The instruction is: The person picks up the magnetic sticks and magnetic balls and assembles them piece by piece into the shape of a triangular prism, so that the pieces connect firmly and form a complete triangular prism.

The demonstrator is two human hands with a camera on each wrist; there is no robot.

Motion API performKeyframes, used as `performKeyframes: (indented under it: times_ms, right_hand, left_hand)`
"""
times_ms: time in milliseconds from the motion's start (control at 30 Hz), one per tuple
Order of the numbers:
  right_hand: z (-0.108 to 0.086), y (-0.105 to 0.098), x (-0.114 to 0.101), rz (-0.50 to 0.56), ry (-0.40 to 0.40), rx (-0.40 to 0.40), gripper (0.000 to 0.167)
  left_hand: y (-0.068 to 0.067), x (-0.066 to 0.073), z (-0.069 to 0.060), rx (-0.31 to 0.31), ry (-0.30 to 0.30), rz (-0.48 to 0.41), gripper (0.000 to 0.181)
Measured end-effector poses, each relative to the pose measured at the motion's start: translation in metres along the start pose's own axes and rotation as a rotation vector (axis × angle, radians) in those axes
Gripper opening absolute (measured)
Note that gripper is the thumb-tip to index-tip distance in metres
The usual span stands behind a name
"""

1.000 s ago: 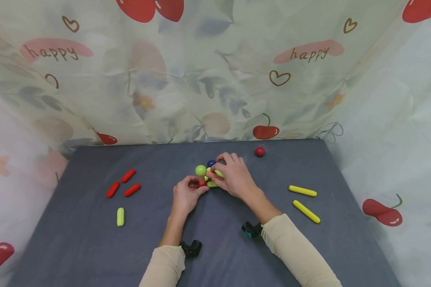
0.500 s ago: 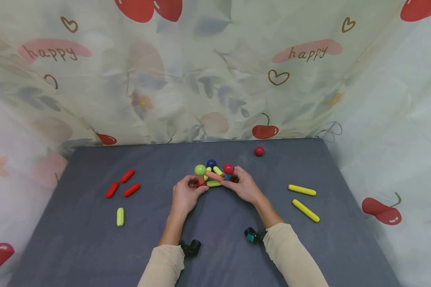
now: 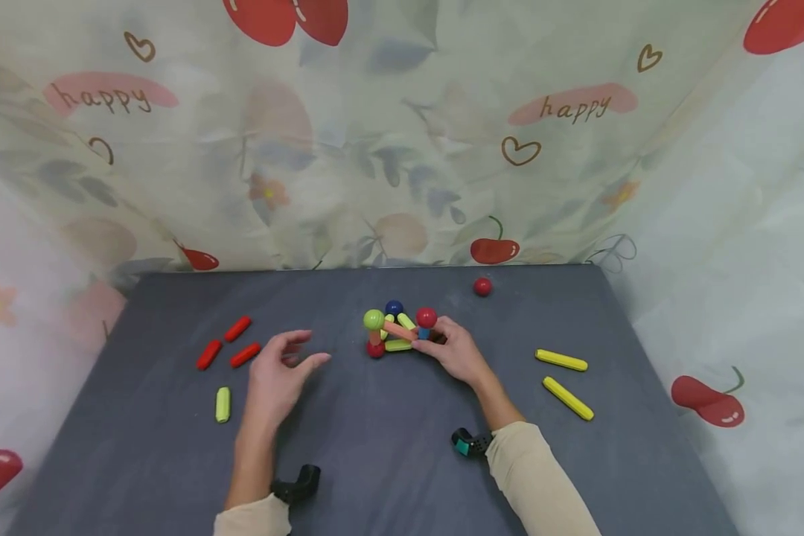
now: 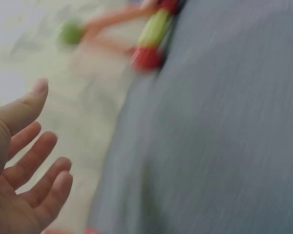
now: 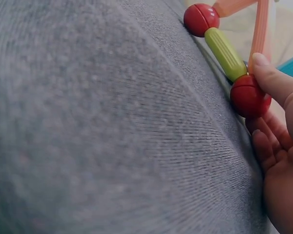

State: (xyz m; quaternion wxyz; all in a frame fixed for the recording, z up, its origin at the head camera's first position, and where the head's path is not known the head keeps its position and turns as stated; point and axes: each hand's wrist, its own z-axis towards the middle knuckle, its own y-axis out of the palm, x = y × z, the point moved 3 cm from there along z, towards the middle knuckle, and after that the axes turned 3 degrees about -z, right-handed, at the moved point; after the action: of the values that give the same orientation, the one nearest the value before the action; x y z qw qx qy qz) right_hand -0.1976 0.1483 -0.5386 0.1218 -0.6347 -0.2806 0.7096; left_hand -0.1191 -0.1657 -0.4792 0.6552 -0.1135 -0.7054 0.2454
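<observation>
A structure of balls and rods stands mid-table. Its light green ball (image 3: pixel 374 319) is atop the left side, over a red ball (image 3: pixel 375 349). A second red ball (image 3: pixel 426 318) tops the blue rod (image 3: pixel 424 333) on the right. An orange rod (image 3: pixel 400 330) slants across, and a dark blue ball (image 3: pixel 394 307) lies at the rear. My right hand (image 3: pixel 458 353) grips the lower right red ball (image 5: pixel 249 97), thumb against an orange rod (image 5: pixel 260 34); a light green rod (image 5: pixel 225 53) adjoins that ball. Left of the structure, my left hand (image 3: pixel 275 383) holds nothing, its fingers apart.
Several short red rods, one a red rod (image 3: pixel 209 354), lie at the left above a light green rod (image 3: pixel 223 405). Two yellow rods (image 3: pixel 567 398) lie on the right. A loose red ball (image 3: pixel 482 286) sits near the back edge of the dark tabletop (image 3: pixel 402 447).
My right hand came down from the structure's top to its lower right, uncovering the upper red ball and blue rod. My left hand let go of the lower left red ball and moved left.
</observation>
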Motion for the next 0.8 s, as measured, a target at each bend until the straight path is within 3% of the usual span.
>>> performKeyframes:
  times_ms: [167, 300, 433, 567, 733, 800]
  right_hand:
    - [-0.001, 0.003, 0.001, 0.001, 0.001, -0.004, 0.026]
    - [-0.002, 0.004, 0.001, 0.0, -0.006, 0.013, 0.025]
    - [-0.002, 0.002, 0.001, -0.002, -0.005, 0.014, 0.027]
    - [-0.003, 0.001, 0.0, 0.004, -0.005, 0.018, 0.027]
    - [-0.004, 0.002, -0.001, 0.005, -0.015, 0.017, 0.028]
    - [-0.003, 0.002, -0.001, -0.004, -0.023, 0.021, 0.027]
  left_hand:
    - [-0.062, -0.031, -0.019, 0.119, -0.125, 0.078, 0.064]
    - [-0.087, -0.057, -0.028, 0.165, -0.206, 0.141, 0.072]
    - [-0.092, -0.077, -0.031, 0.153, -0.259, 0.202, 0.079]
    - [-0.088, -0.087, -0.031, 0.118, -0.26, 0.295, 0.072]
    - [-0.083, -0.083, -0.029, 0.107, -0.318, 0.316, 0.057]
    - [-0.082, -0.074, -0.027, 0.124, -0.295, 0.293, 0.052]
